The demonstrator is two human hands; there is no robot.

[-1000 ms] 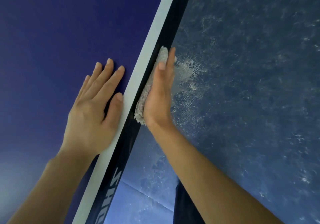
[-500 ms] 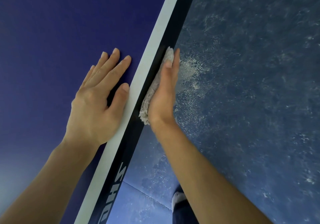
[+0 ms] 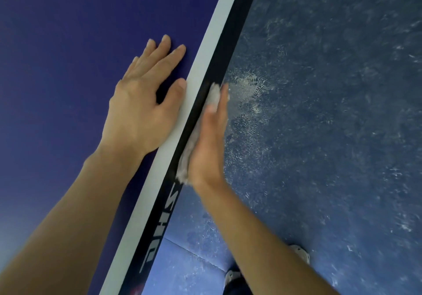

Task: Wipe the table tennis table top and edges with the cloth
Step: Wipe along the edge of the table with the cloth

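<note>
The dark blue table tennis table top (image 3: 68, 66) fills the left of the head view, with a white line along its border and a black side edge (image 3: 230, 43) running diagonally. My left hand (image 3: 146, 103) lies flat on the top, thumb on the white line. My right hand (image 3: 210, 139) has straight fingers and presses a grey cloth (image 3: 213, 95) against the black side edge. The cloth shows above the fingertips and below the heel of the hand; its middle is hidden by the hand.
A scuffed blue floor (image 3: 331, 135) with dusty shoe prints lies to the right, below the table edge. White lettering (image 3: 159, 228) runs along the black edge near me. My shoes (image 3: 299, 252) show at the bottom.
Both hands have slid along the table edge toward the lettering, the right hand carrying the cloth along the black side edge. The view has shifted with them.
</note>
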